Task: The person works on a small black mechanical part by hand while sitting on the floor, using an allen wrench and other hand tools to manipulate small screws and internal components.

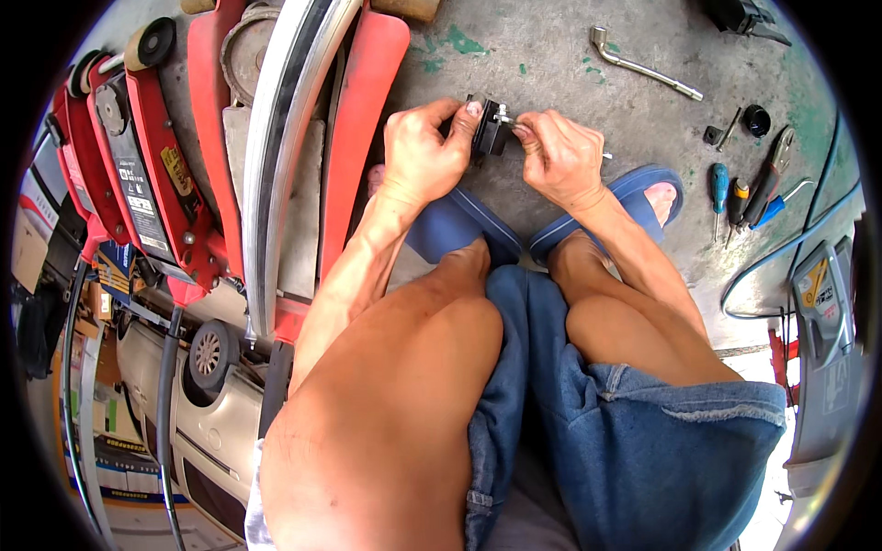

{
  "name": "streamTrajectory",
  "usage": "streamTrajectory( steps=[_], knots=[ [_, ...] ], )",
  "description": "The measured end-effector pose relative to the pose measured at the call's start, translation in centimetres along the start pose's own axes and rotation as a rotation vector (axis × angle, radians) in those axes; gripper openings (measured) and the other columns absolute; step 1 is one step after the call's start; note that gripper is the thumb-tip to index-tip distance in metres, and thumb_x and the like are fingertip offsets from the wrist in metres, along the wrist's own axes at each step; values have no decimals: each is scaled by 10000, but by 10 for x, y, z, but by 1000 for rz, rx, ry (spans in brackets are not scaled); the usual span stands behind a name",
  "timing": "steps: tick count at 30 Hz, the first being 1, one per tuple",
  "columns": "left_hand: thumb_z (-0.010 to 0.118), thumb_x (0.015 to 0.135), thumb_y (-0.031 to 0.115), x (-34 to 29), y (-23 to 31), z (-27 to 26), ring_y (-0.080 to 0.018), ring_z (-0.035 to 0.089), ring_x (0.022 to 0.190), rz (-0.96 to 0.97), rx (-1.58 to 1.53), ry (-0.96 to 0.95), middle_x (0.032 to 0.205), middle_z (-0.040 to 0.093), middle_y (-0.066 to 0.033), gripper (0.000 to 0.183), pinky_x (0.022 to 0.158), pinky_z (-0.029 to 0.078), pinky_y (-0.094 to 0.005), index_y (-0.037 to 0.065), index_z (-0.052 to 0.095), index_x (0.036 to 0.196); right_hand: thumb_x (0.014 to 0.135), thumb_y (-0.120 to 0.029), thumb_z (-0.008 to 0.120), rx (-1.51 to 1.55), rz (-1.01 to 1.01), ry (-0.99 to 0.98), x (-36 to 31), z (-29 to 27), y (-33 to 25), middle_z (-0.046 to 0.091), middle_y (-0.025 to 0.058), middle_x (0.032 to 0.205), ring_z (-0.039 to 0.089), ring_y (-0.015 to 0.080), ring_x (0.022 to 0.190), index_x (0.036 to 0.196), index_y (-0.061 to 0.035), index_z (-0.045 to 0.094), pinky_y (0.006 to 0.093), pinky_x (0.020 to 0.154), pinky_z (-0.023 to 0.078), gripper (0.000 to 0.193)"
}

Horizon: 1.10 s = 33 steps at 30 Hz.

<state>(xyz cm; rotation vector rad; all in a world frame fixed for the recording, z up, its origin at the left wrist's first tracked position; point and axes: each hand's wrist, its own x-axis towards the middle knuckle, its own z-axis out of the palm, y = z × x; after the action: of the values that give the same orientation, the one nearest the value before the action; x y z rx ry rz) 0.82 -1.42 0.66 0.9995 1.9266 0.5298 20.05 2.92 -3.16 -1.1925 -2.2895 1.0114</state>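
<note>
Beside the red floor jack (pixel 152 174), above blue sandals (pixel 459 225), the left hand (pixel 423 151) grips a small black part (pixel 487 124) while the right hand (pixel 560 156) pinches a thin metal tool (pixel 508 119) (possibly a key) into it, mid-fastening; steady alignment matters next.

- One head-worn fisheye view, looking steeply down over the person's knees (pixel 441 367) to the concrete floor (pixel 551 64).
- Close range: forearms enter from the lower edge; straight edges bend near the rim.
</note>
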Motion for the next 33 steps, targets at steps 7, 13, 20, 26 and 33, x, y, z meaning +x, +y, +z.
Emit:
streamTrajectory(
  steps=[7, 13, 20, 26, 33],
  knots=[
    [693, 975, 328, 1, 1, 0, -332, 601, 496, -5, 60, -11, 571, 591, -173, 367, 520, 451, -427, 3, 739, 812, 852, -149, 753, 8, -23, -82, 5, -11, 1, 632, 64, 723, 678, 256, 642, 856, -117, 666, 382, 546, 533, 93],
    [694, 968, 327, -7, 21, -8, -337, 629, 526, 11, 41, 36, 581, 603, -185, 377, 535, 459, -433, 1, 728, 784, 806, -67, 671, -264, -88, -176, 2, -58, -9, 603, 64, 732, 687, 266, 677, 1017, -124, 669, 404, 565, 554, 218],
    [708, 951, 224, -20, 58, -7, -375, 655, 634, 439, 164, 234, 709, 675, -178, 243, 552, 494, -445, 31, 717, 803, 773, -78, 681, -451, -103, -191, 14, -93, -51, 590, 65, 717, 684, 248, 674, 1039, -116, 680, 395, 570, 557, 269],
    [735, 905, 217, -29, 61, -15, -358, 652, 621, 473, 265, 336, 679, 666, -155, 233, 551, 510, -459, 50, 680, 753, 730, -104, 713, -541, -161, -202, 15, -106, -71, 584, 52, 728, 680, 227, 668, 1031, -107, 665, 375, 579, 563, 305],
    [739, 881, 228, -34, 63, -17, -349, 647, 609, 484, 334, 391, 664, 660, -150, 236, 549, 527, -455, 58, 669, 734, 618, -178, 807, -585, -196, -192, 18, -110, -79, 589, 44, 738, 685, 218, 676, 991, -98, 648, 368, 587, 570, 414]
  ],
)
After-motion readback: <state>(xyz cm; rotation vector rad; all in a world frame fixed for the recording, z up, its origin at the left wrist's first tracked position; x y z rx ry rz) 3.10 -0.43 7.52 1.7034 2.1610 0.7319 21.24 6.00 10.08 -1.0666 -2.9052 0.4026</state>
